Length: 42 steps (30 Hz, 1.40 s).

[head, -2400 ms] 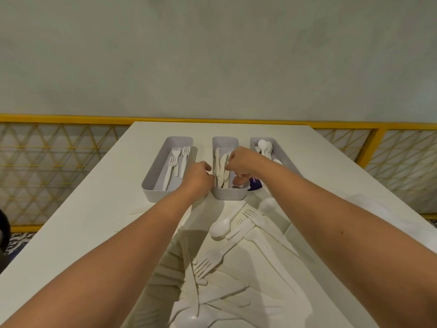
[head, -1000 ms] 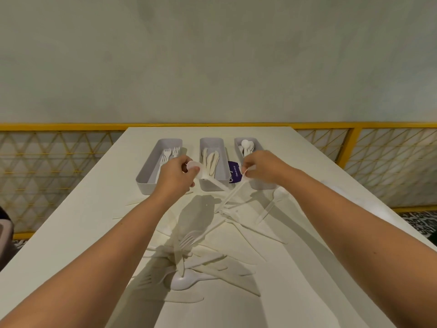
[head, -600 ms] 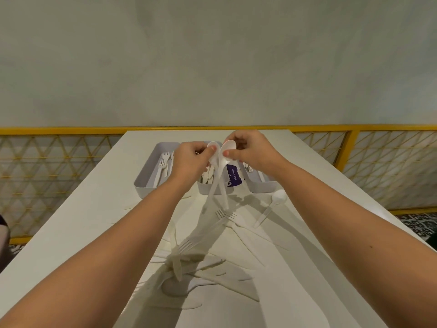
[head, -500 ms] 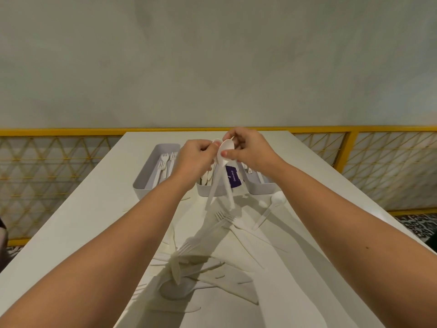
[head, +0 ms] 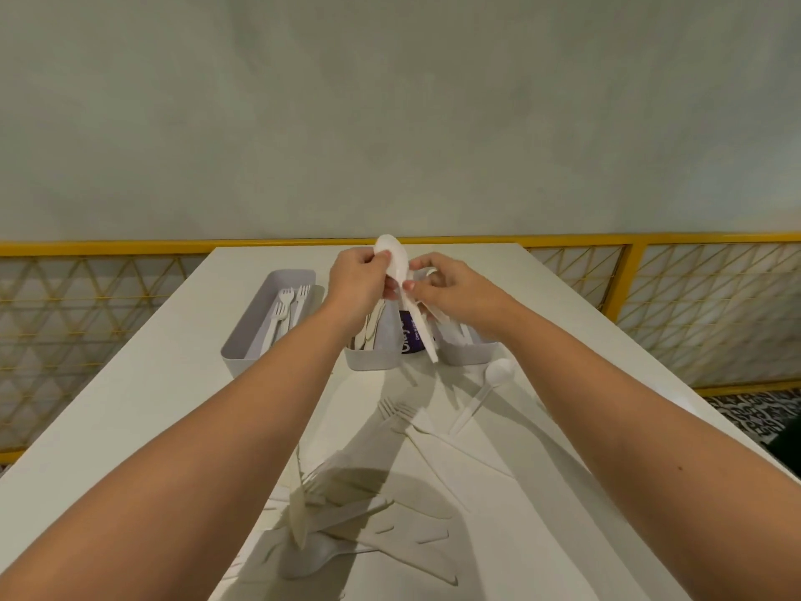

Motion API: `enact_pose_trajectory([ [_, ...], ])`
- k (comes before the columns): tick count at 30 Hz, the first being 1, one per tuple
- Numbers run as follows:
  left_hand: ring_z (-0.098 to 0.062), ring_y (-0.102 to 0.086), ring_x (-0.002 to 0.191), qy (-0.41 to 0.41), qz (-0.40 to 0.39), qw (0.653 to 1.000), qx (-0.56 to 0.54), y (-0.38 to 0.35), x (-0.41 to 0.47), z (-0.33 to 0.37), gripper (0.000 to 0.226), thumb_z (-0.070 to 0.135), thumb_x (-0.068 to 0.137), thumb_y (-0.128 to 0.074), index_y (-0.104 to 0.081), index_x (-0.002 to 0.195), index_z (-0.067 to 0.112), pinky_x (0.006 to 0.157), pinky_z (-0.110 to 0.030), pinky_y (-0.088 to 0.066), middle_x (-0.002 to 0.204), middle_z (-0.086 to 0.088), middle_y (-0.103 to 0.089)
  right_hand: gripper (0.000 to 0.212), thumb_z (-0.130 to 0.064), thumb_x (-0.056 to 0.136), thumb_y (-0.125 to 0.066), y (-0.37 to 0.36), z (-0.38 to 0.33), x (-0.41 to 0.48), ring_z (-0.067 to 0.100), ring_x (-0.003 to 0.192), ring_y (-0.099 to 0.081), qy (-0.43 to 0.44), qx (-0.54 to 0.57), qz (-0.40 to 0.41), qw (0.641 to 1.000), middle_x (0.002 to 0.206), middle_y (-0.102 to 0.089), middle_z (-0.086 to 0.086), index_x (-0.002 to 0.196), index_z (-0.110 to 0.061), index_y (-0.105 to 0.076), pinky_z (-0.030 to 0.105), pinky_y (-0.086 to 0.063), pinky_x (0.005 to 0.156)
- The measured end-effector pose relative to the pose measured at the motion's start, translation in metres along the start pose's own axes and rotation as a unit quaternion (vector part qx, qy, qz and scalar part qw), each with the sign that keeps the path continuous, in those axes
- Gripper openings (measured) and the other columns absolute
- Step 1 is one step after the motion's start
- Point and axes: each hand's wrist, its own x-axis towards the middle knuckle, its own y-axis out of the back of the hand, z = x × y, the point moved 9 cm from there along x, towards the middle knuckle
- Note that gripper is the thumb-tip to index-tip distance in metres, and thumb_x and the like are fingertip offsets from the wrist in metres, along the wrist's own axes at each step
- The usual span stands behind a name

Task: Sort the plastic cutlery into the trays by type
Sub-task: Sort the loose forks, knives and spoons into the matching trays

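Nearest the person, a heap of loose cutlery (head: pixel 346 514) is lying on the white table (head: pixel 130 405), with knives, forks and a spoon overlapping. A little farther out a pair of forks (head: pixel 392 410) is lying side by side, and a lone spoon (head: pixel 498 374) is resting just to their right, bowl toward the trays. Both forearms are reaching forward and meeting over the trays' near ends. The left hand (head: pixel 357 288) is gripping a held spoon (head: pixel 392 258) with curled fingers, and the bowl is sticking up above the knuckles while the handle is hanging down in front of the middle tray. The right hand (head: pixel 455 290) is pinching that handle just below the bowl between thumb and forefinger, its other fingers loosely curled. Behind the hands three grey trays are sitting in a row. The left tray (head: pixel 236 355) is holding forks and the middle tray (head: pixel 372 362) knives. The right tray (head: pixel 470 355) is largely hidden by the right wrist, so I cannot tell its contents. A purple label (head: pixel 409 338) is showing between those two. Beyond the table a yellow railing (head: pixel 130 247) is running below a pale wall.
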Motion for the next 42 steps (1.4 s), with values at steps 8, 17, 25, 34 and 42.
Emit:
enact_pose_trajectory([
  [8, -0.014, -0.051, 0.063, 0.099, -0.005, 0.992, -0.075, -0.022, 0.007, -0.033, 0.023, 0.02, 0.101, -0.035, -0.053, 0.101, 0.005, 0.065, -0.023, -0.049, 0.074, -0.004, -0.052, 0.019, -0.006, 0.098, -0.042, 0.014, 0.04, 0.006, 0.01, 0.055, -0.041, -0.065, 0.019, -0.015, 0.998, 0.071, -0.053, 0.003, 0.111, -0.01, -0.055, 0.018, -0.036, 0.049],
  [17, -0.023, -0.03, 0.138, -0.08, -0.251, 0.885, 0.384, -0.097, 0.008, -0.063, 0.051, 0.037, 0.099, -0.036, -0.031, 0.145, 0.017, 0.114, -0.039, -0.024, 0.154, -0.002, -0.025, 0.01, 0.002, 0.09, -0.044, 0.042, 0.109, 0.043, 0.019, 0.054, -0.043, -0.217, -0.045, 0.111, 0.969, 0.076, -0.053, 0.015, 0.093, -0.002, -0.053, 0.027, -0.038, 0.049],
  [25, -0.021, -0.022, 0.142, -0.074, -0.307, 0.813, 0.488, -0.111, 0.007, -0.085, 0.057, 0.045, 0.097, -0.037, -0.025, 0.147, 0.021, 0.113, -0.053, -0.02, 0.156, 0.002, -0.022, 0.028, -0.002, 0.094, -0.045, 0.032, 0.111, 0.064, 0.036, 0.104, -0.061, -0.214, -0.15, 0.11, 0.959, 0.108, -0.059, 0.022, 0.12, 0.007, -0.051, 0.026, -0.043, 0.058],
  [34, -0.024, -0.027, 0.141, -0.051, -0.299, 0.838, 0.453, -0.108, 0.004, -0.085, 0.058, 0.042, 0.095, -0.044, -0.028, 0.147, 0.02, 0.114, -0.051, -0.022, 0.157, 0.002, -0.021, 0.041, -0.003, 0.092, -0.048, 0.033, 0.099, 0.064, 0.029, 0.11, -0.053, -0.193, -0.244, 0.098, 0.946, 0.136, -0.042, 0.018, 0.133, 0.0, -0.044, 0.028, -0.045, 0.083],
  [42, -0.025, -0.045, 0.123, -0.121, -0.189, 0.895, 0.386, -0.088, 0.0, -0.053, 0.048, 0.027, 0.093, -0.052, -0.041, 0.139, 0.019, 0.104, -0.036, -0.039, 0.139, -0.006, -0.042, 0.036, -0.009, 0.092, -0.056, 0.026, 0.069, 0.039, 0.027, 0.104, -0.06, -0.153, -0.256, 0.043, 0.954, 0.122, -0.056, 0.013, 0.128, -0.01, -0.053, 0.025, -0.045, 0.074],
])
